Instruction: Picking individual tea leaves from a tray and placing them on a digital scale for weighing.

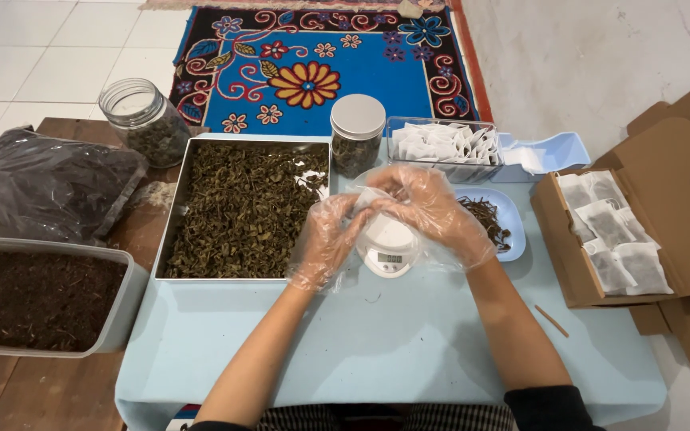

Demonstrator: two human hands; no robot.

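Both my hands wear loose clear plastic gloves and meet above a small white digital scale [387, 254] on the light blue table [377, 335]. My left hand [327, 239] and my right hand [433, 211] pinch a small white tea bag [365, 196] between their fingertips. Left of my hands a metal tray [179, 209] is full of dried green-brown tea leaves. At my right hand's side a small blue plate [513, 214] carries dark dried strands.
A lidded jar [357, 134] and a clear box of empty white bags [445, 146] stand behind the scale. A cardboard box [569, 271] with filled bags is at right. At left are an open glass jar [144, 120], a dark plastic bag [41, 187] and a tub of dark grounds [37, 299].
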